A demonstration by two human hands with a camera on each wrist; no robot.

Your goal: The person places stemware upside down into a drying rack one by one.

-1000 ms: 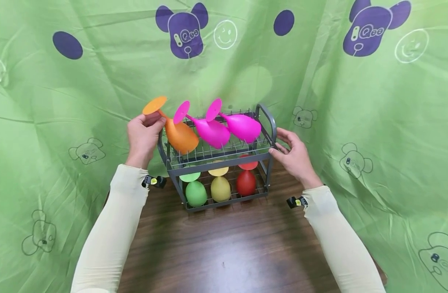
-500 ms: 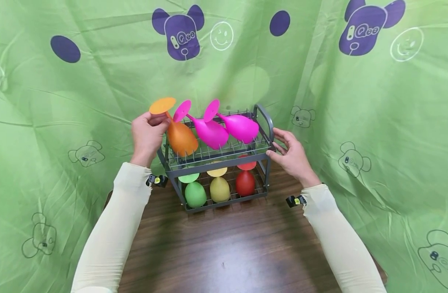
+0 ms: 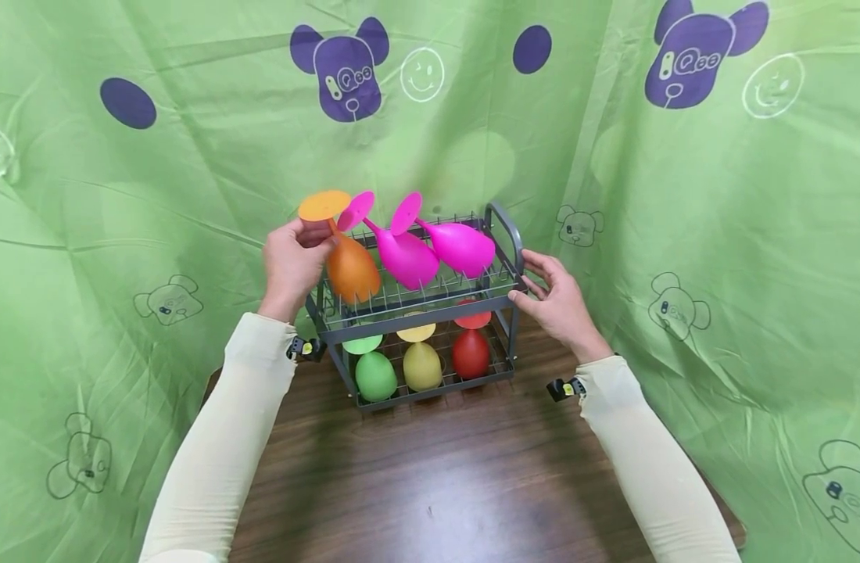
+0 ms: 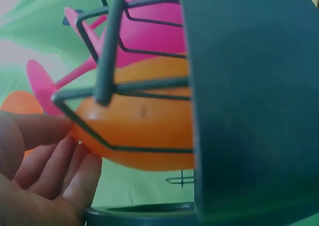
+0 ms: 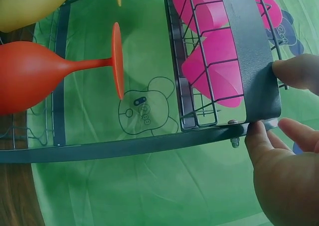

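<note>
My left hand (image 3: pixel 294 264) pinches the stem of an orange plastic wine glass (image 3: pixel 352 270), which lies bowl-down at the left end of the upper tier. The glass's bowl rests among the wires, its foot tipped up toward the back. Two magenta wine glasses (image 3: pixel 410 262) lean beside it to the right, feet raised to the back left. The grey two-tier dish rack (image 3: pixel 419 317) has its right upper corner gripped by my right hand (image 3: pixel 560 301). In the right wrist view the thumb (image 5: pixel 299 72) lies against the rack's front bar and fingers touch the side post.
On the lower tier, a green wine glass (image 3: pixel 376 375), a yellow one (image 3: pixel 423 366) and a red one (image 3: pixel 471 353) stand upside down. The rack stands on a dark wooden table (image 3: pixel 430 469). Green printed cloth (image 3: pixel 212 156) hangs around the back and sides.
My left hand has moved right with the orange wine glass's foot, so the glass stands steeper and its foot overlaps the near magenta one's. My right hand stays at the rack corner.
</note>
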